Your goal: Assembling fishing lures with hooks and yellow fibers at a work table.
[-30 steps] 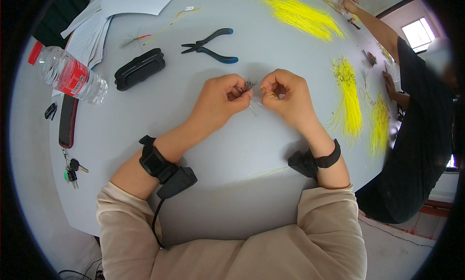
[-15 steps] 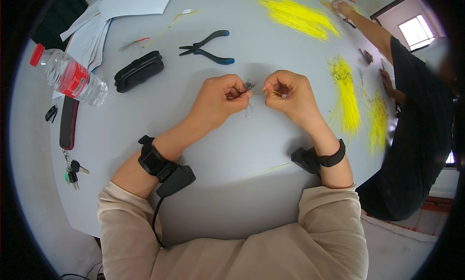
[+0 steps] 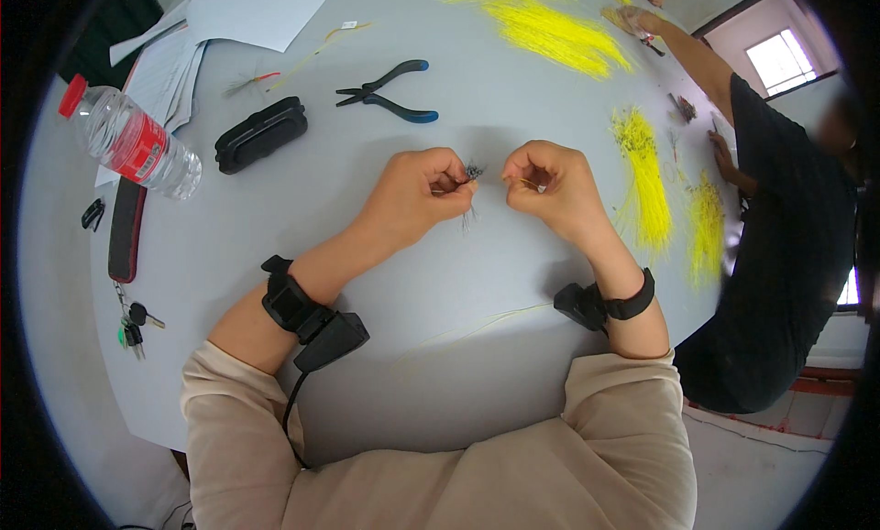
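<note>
The left hand (image 3: 417,196) is curling closed above the middle of the grey bench (image 3: 385,145), its fingertips pinching a small dark cluster of fine wire ends (image 3: 472,173) that is sticking out toward the other hand. The right hand (image 3: 550,186) is sitting just beside it, also curled nearly closed, its thumb and forefinger gripping a thin yellow wire (image 3: 524,181); the two hands are lying close together but not touching. A faint yellow strand (image 3: 477,328) is lying on the bench nearer the person, between the two forearms. Each wrist is wearing a black strap with a small black unit, and a cable is running from the left one. Beyond the hands, blue-handled pliers (image 3: 390,95) are lying with a black case (image 3: 261,133) to their left. A clear plastic bottle with a red cap (image 3: 128,136) is lying on its side at the left, near white paper sheets (image 3: 247,12), a dark strap (image 3: 126,228) and a bunch of keys (image 3: 133,321). Bundles of yellow wires (image 3: 541,26) are lying across the far side, and more yellow wires (image 3: 646,177) are lying at the right, where another person in black (image 3: 779,228) is working.
</note>
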Available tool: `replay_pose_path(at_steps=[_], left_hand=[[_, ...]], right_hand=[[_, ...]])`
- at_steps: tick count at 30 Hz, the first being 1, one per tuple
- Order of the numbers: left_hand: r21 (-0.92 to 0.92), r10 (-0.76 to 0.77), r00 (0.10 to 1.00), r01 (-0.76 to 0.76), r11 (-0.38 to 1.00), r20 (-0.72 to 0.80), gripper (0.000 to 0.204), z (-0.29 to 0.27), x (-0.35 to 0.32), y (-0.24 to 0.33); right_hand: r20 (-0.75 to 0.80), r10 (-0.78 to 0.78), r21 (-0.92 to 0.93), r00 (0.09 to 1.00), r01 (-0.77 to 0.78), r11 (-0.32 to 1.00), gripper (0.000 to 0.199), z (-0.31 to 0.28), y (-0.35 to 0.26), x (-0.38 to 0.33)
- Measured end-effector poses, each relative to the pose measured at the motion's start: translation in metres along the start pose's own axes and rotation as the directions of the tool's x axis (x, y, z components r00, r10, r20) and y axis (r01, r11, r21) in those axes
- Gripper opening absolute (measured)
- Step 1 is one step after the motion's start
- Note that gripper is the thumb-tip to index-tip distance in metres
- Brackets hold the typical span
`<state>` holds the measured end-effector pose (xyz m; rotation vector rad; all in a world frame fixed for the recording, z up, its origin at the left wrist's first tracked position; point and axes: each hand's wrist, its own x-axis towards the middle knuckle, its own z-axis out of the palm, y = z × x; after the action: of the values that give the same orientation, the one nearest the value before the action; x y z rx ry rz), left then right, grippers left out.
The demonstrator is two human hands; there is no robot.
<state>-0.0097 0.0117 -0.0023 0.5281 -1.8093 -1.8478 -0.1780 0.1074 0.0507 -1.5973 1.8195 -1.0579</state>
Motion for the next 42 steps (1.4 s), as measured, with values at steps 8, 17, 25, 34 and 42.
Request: replay_pose_path(at_steps=[8, 17, 25, 34, 42], left_hand=[[0.053, 0.003, 1.0, -0.001, 0.999, -0.03, 0.019, 0.002, -0.002, 0.001], [-0.011, -0.144, 0.99, 0.144, 0.99, 0.003, 0.017, -0.007, 0.0, -0.001], [-0.046, -0.106, 0.994, 0.106, 0.993, -0.001, 0.016, -0.003, 0.001, -0.006], [-0.103, -0.113, 0.993, 0.111, 0.989, -0.02, 0.014, -0.008, 0.001, -0.006], [-0.094, -0.125, 0.991, 0.12, 0.988, -0.039, 0.014, -0.007, 0.0, -0.004]], right_hand=[[-0.022, 0.053, 0.049, 0.998, -0.052, 0.997, 0.009, -0.002, 0.001, -0.003], [-0.318, 0.229, 0.07, 0.92, -0.218, 0.973, 0.011, -0.113, 0.041, -0.026], [-0.597, 0.191, -0.356, 0.779, -0.47, 0.807, 0.033, -0.16, 0.127, -0.021], [-0.641, 0.276, 0.096, 0.716, -0.282, 0.954, 0.037, -0.17, 0.093, -0.043], [-0.673, 0.118, 0.277, 0.73, 0.1, 0.956, 0.018, -0.129, 0.019, -0.093]])
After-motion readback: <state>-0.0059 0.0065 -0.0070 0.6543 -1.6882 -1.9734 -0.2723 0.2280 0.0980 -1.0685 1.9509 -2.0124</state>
